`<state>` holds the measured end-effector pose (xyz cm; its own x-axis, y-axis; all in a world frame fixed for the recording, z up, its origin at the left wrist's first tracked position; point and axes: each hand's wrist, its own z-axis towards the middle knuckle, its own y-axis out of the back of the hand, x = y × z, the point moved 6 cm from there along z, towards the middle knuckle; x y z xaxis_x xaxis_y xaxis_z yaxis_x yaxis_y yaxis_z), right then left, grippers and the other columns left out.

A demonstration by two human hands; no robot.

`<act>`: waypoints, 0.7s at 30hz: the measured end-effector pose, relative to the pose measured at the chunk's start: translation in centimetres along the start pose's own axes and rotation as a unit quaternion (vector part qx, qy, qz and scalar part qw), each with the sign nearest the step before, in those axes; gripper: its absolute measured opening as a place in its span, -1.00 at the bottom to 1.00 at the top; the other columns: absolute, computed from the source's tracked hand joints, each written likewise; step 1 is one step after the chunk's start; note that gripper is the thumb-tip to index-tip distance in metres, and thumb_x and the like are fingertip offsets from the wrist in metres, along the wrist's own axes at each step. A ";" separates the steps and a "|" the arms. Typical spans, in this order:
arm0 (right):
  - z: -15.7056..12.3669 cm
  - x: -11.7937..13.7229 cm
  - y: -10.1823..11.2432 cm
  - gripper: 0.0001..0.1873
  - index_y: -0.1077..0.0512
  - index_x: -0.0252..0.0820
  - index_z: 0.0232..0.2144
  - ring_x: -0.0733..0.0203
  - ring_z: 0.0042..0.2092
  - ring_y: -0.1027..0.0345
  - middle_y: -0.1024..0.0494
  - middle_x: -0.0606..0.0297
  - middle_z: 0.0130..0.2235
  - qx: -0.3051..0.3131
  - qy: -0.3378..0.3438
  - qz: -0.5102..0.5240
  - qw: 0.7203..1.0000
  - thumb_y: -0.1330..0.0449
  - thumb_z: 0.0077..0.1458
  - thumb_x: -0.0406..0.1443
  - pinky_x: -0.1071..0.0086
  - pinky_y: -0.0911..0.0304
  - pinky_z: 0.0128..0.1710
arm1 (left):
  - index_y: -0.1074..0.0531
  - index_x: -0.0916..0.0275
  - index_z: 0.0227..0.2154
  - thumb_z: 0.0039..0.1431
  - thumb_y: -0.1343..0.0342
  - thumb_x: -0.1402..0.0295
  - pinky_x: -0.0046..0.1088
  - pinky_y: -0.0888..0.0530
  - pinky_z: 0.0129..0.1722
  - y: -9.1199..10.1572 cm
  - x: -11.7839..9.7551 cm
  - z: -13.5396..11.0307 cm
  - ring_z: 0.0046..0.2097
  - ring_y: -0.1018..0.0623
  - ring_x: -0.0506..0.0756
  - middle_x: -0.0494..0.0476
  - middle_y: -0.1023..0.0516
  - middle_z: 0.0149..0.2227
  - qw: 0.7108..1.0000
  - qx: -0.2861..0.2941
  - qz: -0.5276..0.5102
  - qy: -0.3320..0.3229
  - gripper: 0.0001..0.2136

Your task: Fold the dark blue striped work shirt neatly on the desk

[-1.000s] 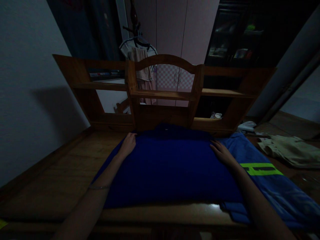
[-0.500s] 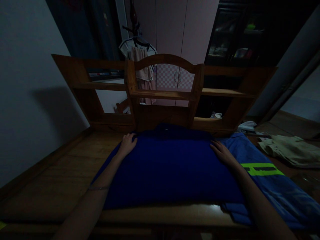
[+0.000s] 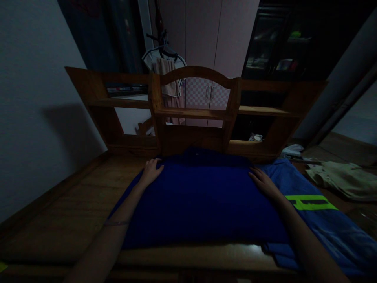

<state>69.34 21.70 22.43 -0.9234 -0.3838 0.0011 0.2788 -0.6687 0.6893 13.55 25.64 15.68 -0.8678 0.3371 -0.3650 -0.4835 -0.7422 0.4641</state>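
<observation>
A dark blue shirt [image 3: 203,200] with its collar at the far end lies spread on the wooden bed board [image 3: 70,200]. On its far left corner rests my left hand [image 3: 152,170], fingers stretched forward and thumb apart. My right hand [image 3: 263,181] lies on the far right corner with fingers extended over the cloth. Neither hand visibly grips the fabric. Beside my right forearm is a lighter blue garment [image 3: 321,226] with a bright yellow-green band, partly beneath the shirt's right side.
A wooden headboard with shelves [image 3: 191,114] stands just beyond the shirt. To the left is a white wall [image 3: 35,129]. Pale folded cloth [image 3: 344,179] lies at the right. Behind the headboard, clothes hang on a stand [image 3: 166,70] by a pink wardrobe [image 3: 203,39].
The view has shifted very slightly, with the scene a little lower in the picture. Both hands stay at the shirt's far corners.
</observation>
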 end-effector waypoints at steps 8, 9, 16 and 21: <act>0.0 -0.6 -0.2 -0.40 -0.27 -0.18 0.16 -0.05 0.25 -0.08 -0.26 0.09 0.21 -0.004 0.000 -0.007 1.000 0.13 0.23 0.02 0.01 0.01 0.25 | -0.43 0.21 -0.11 0.14 0.00 0.25 -0.22 -0.33 0.04 0.5 -0.1 -0.1 -0.05 -0.43 0.20 0.20 -0.48 -0.14 1.000 -0.007 -0.024 0.005 -0.71; 0.0 -0.6 -0.3 -0.41 -0.27 -0.17 0.16 -0.05 0.25 -0.07 -0.26 0.10 0.21 -0.004 0.003 -0.007 1.000 0.13 0.23 0.01 0.01 0.01 0.25 | -0.44 0.21 -0.12 0.14 0.01 0.26 -0.23 -0.34 0.04 0.5 0.0 -0.1 -0.06 -0.44 0.20 0.19 -0.49 -0.14 1.000 -0.008 -0.028 0.008 -0.71; 0.0 -0.7 -0.4 -0.41 -0.25 -0.16 0.17 -0.06 0.25 -0.07 -0.27 0.11 0.21 -0.002 0.009 -0.006 1.000 0.13 0.24 0.00 0.01 0.02 0.25 | -0.46 0.20 -0.10 0.15 0.02 0.30 -0.25 -0.37 0.02 0.5 0.3 0.1 -0.05 -0.48 0.18 0.18 -0.52 -0.10 0.999 -0.002 -0.050 0.021 -0.71; 0.1 -0.9 -0.4 -0.44 -0.27 -0.10 0.15 -0.08 0.24 -0.09 -0.29 0.16 0.20 -0.008 0.009 0.003 1.000 0.10 0.22 -0.01 -0.02 0.02 0.25 | -0.45 0.22 -0.06 0.14 0.01 0.33 -0.26 -0.37 0.03 0.5 0.3 0.0 -0.03 -0.48 0.17 0.17 -0.53 -0.06 0.998 0.007 -0.063 0.021 -0.69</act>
<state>70.04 22.41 22.20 -0.9169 -0.3989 -0.0080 0.2886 -0.6770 0.6770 13.05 25.37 15.77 -0.7950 0.4014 -0.4548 -0.5895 -0.6879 0.4234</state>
